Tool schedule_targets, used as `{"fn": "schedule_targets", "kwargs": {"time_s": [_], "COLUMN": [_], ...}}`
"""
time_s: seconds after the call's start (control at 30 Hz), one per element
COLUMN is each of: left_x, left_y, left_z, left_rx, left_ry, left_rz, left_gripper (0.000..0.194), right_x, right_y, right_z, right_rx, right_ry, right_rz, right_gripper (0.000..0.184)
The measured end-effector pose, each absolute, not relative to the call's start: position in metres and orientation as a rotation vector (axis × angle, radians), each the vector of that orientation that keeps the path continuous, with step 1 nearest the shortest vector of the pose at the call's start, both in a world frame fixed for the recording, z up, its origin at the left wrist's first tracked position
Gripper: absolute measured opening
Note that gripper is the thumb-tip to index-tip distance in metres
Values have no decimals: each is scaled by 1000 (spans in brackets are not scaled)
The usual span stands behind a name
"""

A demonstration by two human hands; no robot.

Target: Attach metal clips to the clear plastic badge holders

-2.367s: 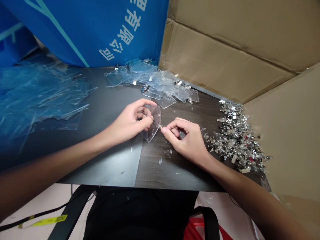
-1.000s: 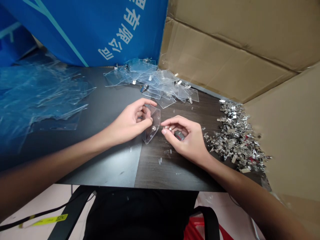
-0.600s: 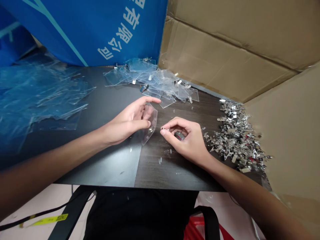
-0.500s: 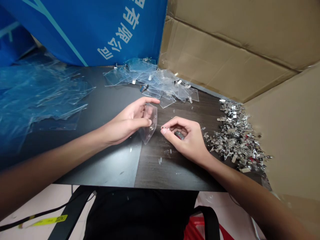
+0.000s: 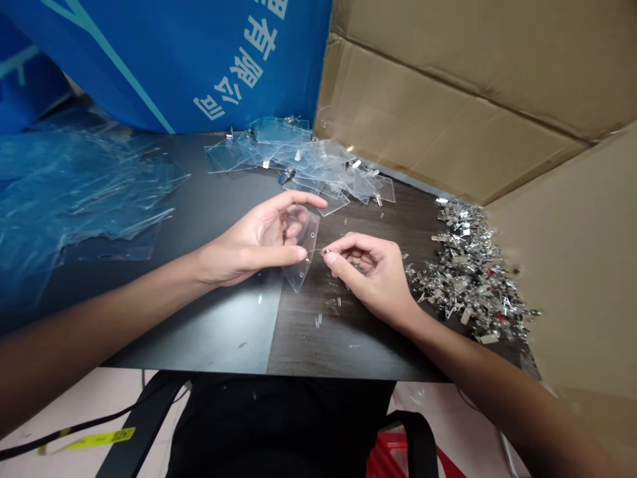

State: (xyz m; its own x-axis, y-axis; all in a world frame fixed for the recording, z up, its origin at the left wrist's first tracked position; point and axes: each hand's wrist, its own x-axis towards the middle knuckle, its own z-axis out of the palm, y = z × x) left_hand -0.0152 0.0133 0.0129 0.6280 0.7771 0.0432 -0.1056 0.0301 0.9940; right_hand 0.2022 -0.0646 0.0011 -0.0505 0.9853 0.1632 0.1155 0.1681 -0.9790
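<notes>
The left hand [image 5: 253, 242] was curled narrow around a clear plastic badge holder [image 5: 308, 249], pinching it between thumb and fingers, and the right hand [image 5: 371, 272] was closed to a tight pinch, holding a small metal clip [image 5: 326, 251] at the tips of its thumb and forefinger. Its other fingers curled loosely over something dark in the palm, too hidden to name. The holder stood at the left hand's fingertips, so that hand was the nearer, and its long axis ran from about 1 o'clock to 7 o'clock, tilted across the space between the hands. Its punched edge, with two small round holes [image 5: 312, 234], faced the right hand at about 3 o'clock, and the clip sat just beside that edge, not visibly touching it. Scattered small clear pieces [image 5: 332, 303] lay on the dark surface [image 5: 233, 338] at about 5 o'clock from the holder. Farther out, a loose pile of clear holders [image 5: 298, 159] lay at 12 o'clock, a heap of metal clips [image 5: 470, 272] spread at 3 o'clock against a cardboard sheet [image 5: 442, 113], and blue-tinted plastic sheets [image 5: 79, 186] lay at 9 to 10 o'clock, below a blue banner with white lettering [image 5: 174, 60].
</notes>
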Motion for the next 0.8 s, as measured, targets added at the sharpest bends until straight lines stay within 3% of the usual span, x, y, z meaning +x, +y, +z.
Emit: {"fn": "schedule_targets", "kwargs": {"time_s": [0.3, 0.8], "left_x": [-13, -10], "left_y": [17, 17], "left_z": [9, -2], "left_rx": [1554, 1690], "left_ry": [599, 644], "left_rz": [864, 1036], "left_gripper": [63, 60], "right_x": [202, 204], "right_y": [-68, -69], "right_z": [1, -3], "right_rx": [-1099, -983], "right_ry": [-1532, -1651], "right_rz": [884, 786], "right_gripper": [7, 17]}}
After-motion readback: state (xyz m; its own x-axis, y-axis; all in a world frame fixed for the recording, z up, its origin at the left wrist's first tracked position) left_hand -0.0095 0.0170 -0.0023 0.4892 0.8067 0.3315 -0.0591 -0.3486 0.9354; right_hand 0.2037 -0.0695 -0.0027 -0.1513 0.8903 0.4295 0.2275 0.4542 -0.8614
